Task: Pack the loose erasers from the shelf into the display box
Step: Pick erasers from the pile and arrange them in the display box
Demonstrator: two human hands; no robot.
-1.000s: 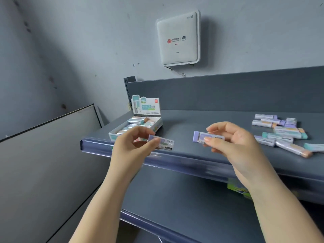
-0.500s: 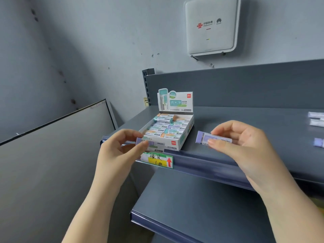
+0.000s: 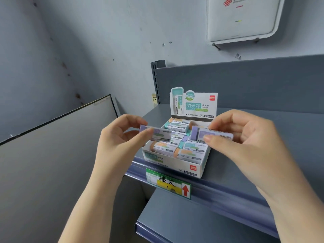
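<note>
Grey steel makes up the shelf (image 3: 263, 163), whose blue-tinted front lip runs diagonally down to the right and carries a green and yellow price label (image 3: 169, 183) with a red arrow. A lower shelf (image 3: 201, 221) projects below it, and a slotted upright (image 3: 157, 81) marks the shelf's rear left corner against the grey wall. A white wall unit (image 3: 245, 20) hangs above right, cut off by the frame's top edge. The display box (image 3: 175, 163) sits at the shelf's front left, its front wall just behind the lip and its printed header card standing upright at the back. Bare shelf surface lies open to the right of the box and behind it. Rows of packed erasers (image 3: 177, 149) in orange, teal and purple fill the box, lying flat. The left hand (image 3: 119, 142) pinches a purple eraser (image 3: 157, 135) by its left end between thumb and fingers, over the box's left edge. The right hand (image 3: 245, 142) pinches a second purple eraser (image 3: 208, 135) along its long sides, over the box's right edge. Both erasers are held level above the packed rows, ends near each other but apart.
</note>
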